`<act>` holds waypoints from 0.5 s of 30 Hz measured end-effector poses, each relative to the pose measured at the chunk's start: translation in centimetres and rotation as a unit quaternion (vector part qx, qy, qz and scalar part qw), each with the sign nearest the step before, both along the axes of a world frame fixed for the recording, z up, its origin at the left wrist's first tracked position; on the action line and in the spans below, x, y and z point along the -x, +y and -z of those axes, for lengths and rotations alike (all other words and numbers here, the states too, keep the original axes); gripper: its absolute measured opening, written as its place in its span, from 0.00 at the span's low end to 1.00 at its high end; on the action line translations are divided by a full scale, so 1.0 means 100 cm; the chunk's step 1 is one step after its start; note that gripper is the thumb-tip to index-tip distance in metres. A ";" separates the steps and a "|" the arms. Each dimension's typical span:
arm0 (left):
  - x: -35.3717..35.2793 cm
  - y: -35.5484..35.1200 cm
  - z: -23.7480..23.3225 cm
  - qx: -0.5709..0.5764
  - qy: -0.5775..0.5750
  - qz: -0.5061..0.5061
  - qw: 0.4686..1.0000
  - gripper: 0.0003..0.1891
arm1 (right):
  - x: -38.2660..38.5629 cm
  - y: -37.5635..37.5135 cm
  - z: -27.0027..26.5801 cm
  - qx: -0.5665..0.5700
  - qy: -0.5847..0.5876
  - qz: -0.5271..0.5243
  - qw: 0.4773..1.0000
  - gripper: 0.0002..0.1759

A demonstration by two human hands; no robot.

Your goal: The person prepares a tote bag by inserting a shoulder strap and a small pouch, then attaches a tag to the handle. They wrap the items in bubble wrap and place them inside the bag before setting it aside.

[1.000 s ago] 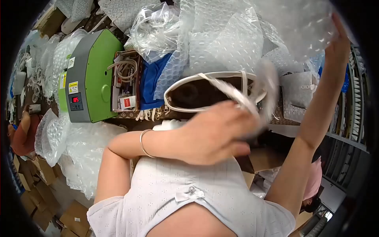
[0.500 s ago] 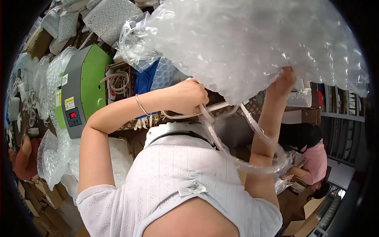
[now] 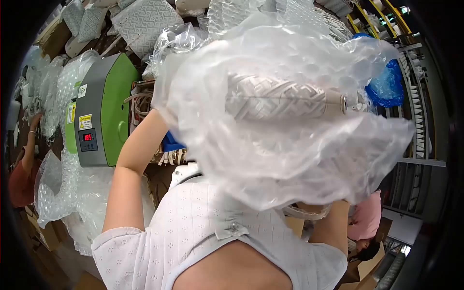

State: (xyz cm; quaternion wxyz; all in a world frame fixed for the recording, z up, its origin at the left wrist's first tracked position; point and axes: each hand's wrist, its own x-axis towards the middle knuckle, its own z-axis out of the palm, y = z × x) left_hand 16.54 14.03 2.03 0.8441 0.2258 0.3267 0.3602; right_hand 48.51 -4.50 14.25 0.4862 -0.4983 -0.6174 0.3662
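Observation:
A large sheet of bubble wrap (image 3: 285, 169) is raised in front of my chest, covering both of my hands. In its opening lies a silvery bag-like item (image 3: 275, 99) with a raised geometric pattern, a dark seam and a pale end piece at the right. My left forearm (image 3: 142, 145) passes behind the wrap's left side. Below the wrap's lower right edge my right forearm (image 3: 333, 222) shows, close to a plastic-covered strap loop (image 3: 309, 211). The fingers of both hands are hidden, so their grip does not show.
A green and grey machine (image 3: 101, 111) with a red display stands at the left. Patterned pieces (image 3: 145, 26) are piled behind it. More bubble wrap (image 3: 87, 203) hangs below. One person (image 3: 24, 179) is at far left, another in pink (image 3: 366, 217) at right near shelving (image 3: 420, 159).
The bubble wrap has come down and closer to me, uncovering the patterned item. Both hands have gone out of sight behind it. Most of the strap loop is now covered.

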 end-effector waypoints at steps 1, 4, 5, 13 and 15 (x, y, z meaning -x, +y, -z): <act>0.004 0.007 0.001 -0.016 -0.014 0.012 1.000 0.15 | 0.004 0.003 -0.003 0.011 -0.102 -0.017 0.995 0.25; 0.012 0.019 0.005 -0.035 -0.016 -0.005 0.999 0.17 | 0.013 0.012 -0.015 0.004 -0.311 -0.081 0.947 0.25; 0.013 0.020 0.005 -0.033 -0.007 -0.015 0.999 0.17 | 0.016 0.013 -0.020 -0.004 -0.352 -0.101 0.930 0.25; -0.006 0.013 -0.001 -0.042 0.033 -0.011 0.999 0.17 | 0.032 0.033 -0.007 -0.031 -0.475 -0.203 0.856 0.25; -0.002 0.008 -0.018 -0.053 0.019 0.001 0.998 0.19 | 0.039 0.031 0.004 -0.018 -0.483 -0.207 0.851 0.26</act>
